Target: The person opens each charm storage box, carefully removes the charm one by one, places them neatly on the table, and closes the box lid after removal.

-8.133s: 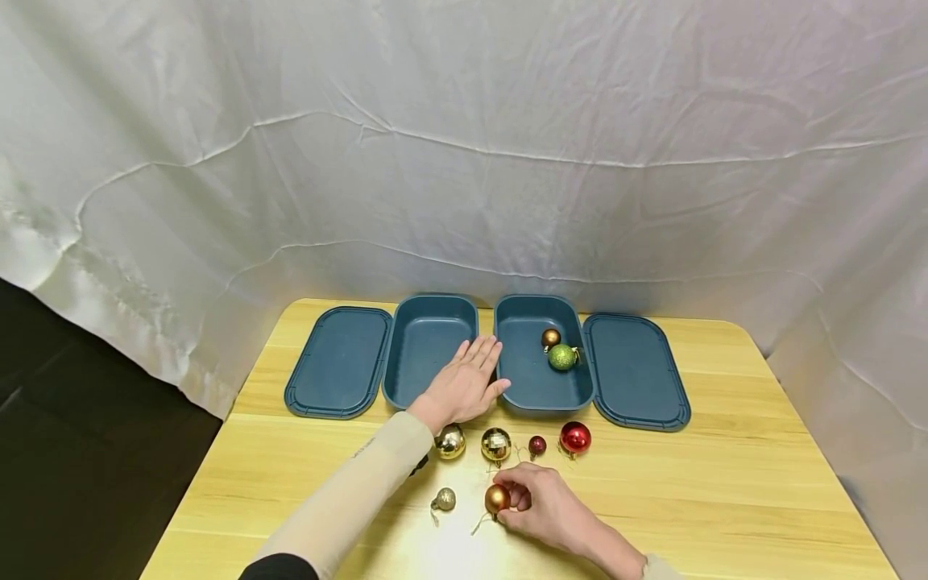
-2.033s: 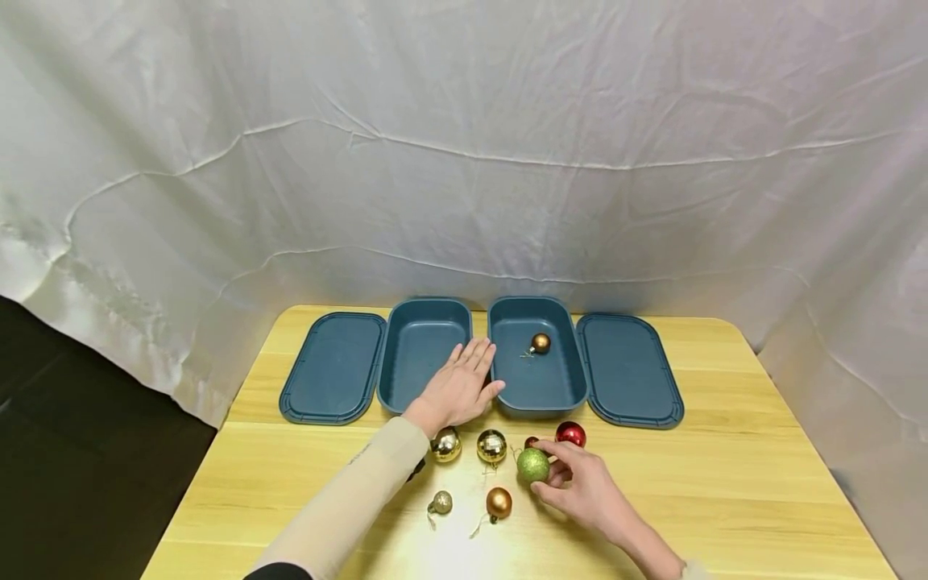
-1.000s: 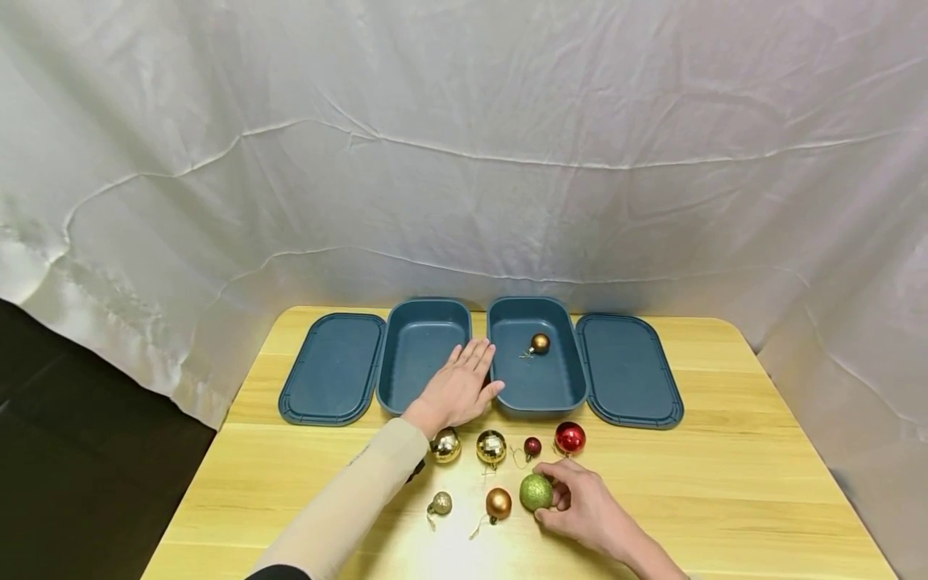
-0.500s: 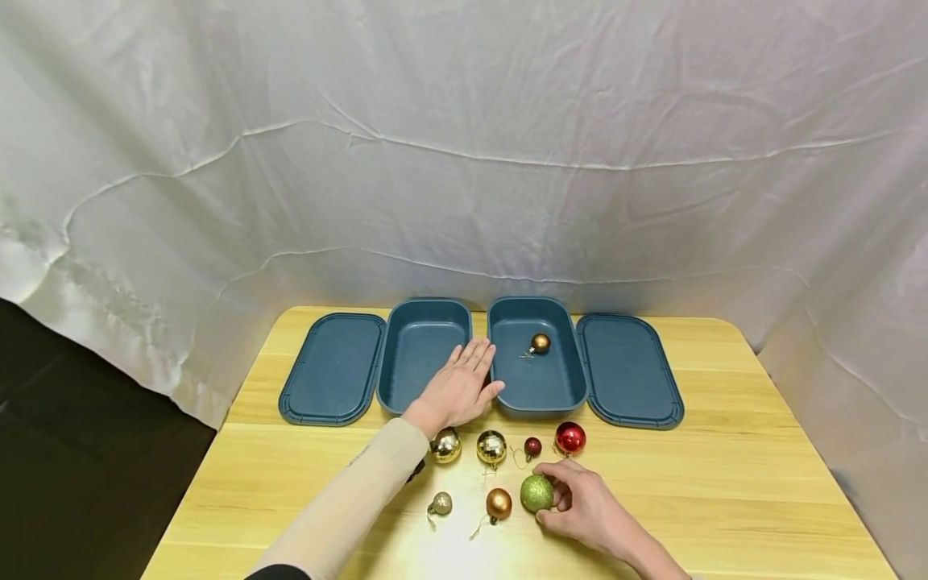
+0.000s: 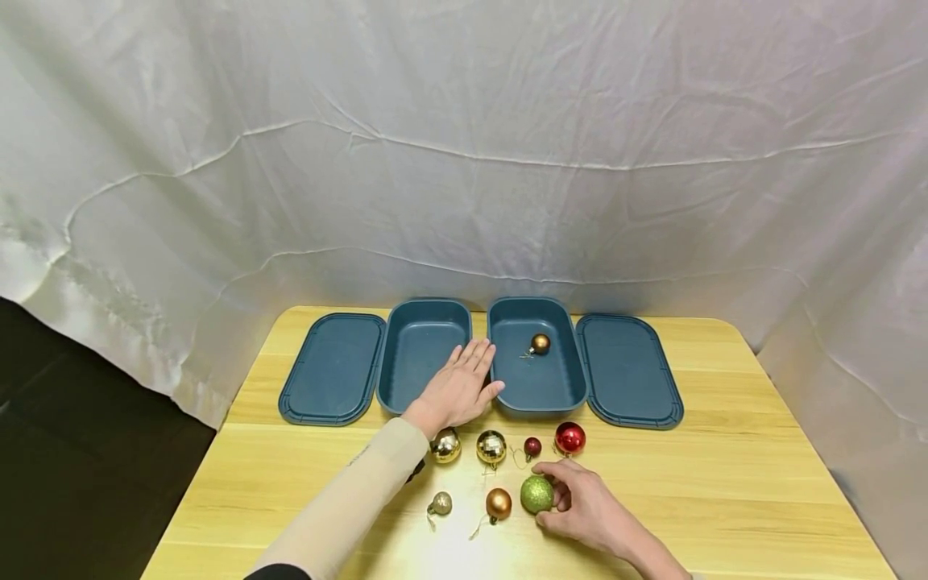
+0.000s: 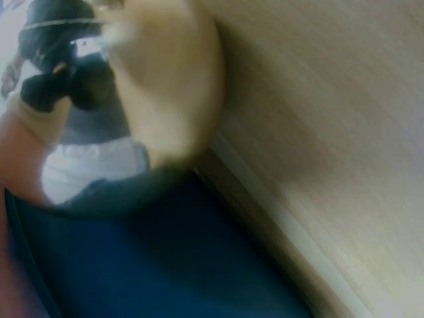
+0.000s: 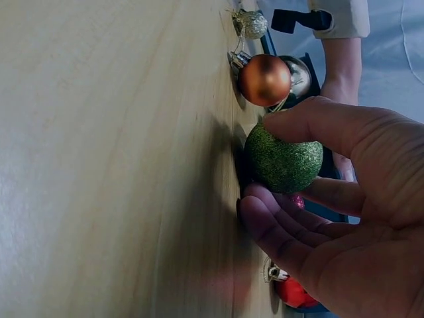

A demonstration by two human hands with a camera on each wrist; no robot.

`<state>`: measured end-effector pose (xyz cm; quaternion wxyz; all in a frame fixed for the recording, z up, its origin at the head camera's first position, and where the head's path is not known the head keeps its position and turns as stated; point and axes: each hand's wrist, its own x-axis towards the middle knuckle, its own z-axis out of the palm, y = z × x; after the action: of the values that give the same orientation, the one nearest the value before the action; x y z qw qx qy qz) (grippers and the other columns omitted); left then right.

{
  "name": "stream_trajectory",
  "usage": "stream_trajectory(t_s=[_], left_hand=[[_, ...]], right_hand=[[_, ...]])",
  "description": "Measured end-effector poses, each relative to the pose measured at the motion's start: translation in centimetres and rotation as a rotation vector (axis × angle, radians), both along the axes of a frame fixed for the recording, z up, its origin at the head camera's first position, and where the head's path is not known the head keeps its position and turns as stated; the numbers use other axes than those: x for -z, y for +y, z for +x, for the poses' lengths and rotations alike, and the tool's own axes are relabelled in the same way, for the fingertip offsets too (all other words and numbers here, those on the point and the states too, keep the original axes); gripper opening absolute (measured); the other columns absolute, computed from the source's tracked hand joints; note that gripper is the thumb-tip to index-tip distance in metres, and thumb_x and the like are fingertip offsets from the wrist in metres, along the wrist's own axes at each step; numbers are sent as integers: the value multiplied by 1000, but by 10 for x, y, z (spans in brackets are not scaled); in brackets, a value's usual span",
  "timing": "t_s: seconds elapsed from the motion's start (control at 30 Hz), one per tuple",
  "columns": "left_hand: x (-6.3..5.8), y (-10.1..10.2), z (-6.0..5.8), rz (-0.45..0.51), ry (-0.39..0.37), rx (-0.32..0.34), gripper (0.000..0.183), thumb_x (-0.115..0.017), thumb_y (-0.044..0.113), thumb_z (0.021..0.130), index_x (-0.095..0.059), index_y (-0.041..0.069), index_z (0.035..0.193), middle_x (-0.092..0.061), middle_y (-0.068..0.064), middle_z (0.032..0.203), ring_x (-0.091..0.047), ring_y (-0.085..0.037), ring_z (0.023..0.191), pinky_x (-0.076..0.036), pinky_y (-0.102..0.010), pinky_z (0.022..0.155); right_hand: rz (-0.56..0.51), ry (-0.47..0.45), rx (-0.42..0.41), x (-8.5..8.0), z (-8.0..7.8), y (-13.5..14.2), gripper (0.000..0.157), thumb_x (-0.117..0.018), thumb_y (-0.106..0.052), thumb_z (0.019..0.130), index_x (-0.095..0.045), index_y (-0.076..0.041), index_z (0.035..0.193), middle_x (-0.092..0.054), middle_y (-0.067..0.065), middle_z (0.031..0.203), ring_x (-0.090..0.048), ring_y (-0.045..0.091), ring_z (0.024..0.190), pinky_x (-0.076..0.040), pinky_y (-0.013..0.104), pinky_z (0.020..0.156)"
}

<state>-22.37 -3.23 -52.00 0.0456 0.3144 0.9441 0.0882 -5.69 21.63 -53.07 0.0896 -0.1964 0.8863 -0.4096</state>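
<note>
In the head view, my left hand (image 5: pixel 457 388) lies flat with straight fingers across the neighbouring rims of the left blue box (image 5: pixel 424 354) and the right blue box (image 5: pixel 540 383). My right hand (image 5: pixel 583 499) is around a green glitter Christmas bauble (image 5: pixel 537 494) on the table, with a slight gap between index fingertip and bauble. In the right wrist view, the thumb overlaps the green bauble's edge. Left of it lie a copper bauble (image 5: pixel 499 503) and a small champagne glitter bauble (image 5: pixel 441 503). A brown bauble (image 5: pixel 540 344) sits inside the right box.
Behind these lie a shiny gold bauble (image 5: pixel 445 445), a faceted gold bauble (image 5: pixel 491 447), a small dark red bauble (image 5: pixel 532 447) and a red bauble (image 5: pixel 570 438). Blue lids lie outside the boxes, the left lid (image 5: pixel 333 369) and the right lid (image 5: pixel 629 370). A pale curtain (image 5: pixel 464 161) hangs behind.
My right hand has let go of the copper bauble and brought the green bauble from the right box to the table. Its fingers have since loosened slightly. The left hand stays put.
</note>
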Motion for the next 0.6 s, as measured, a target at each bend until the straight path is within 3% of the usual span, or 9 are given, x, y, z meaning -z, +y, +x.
stream_trajectory(t_s=[0.6], left_hand=[[1, 0, 0, 10, -1, 0, 77, -23, 56, 113, -16, 5, 169, -15, -16, 177, -11, -30, 166, -12, -47, 135]], right_hand=[[29, 10, -25, -9, -4, 5, 64, -93, -21, 77, -67, 0, 131, -69, 8, 116, -60, 2, 87, -57, 23, 71]])
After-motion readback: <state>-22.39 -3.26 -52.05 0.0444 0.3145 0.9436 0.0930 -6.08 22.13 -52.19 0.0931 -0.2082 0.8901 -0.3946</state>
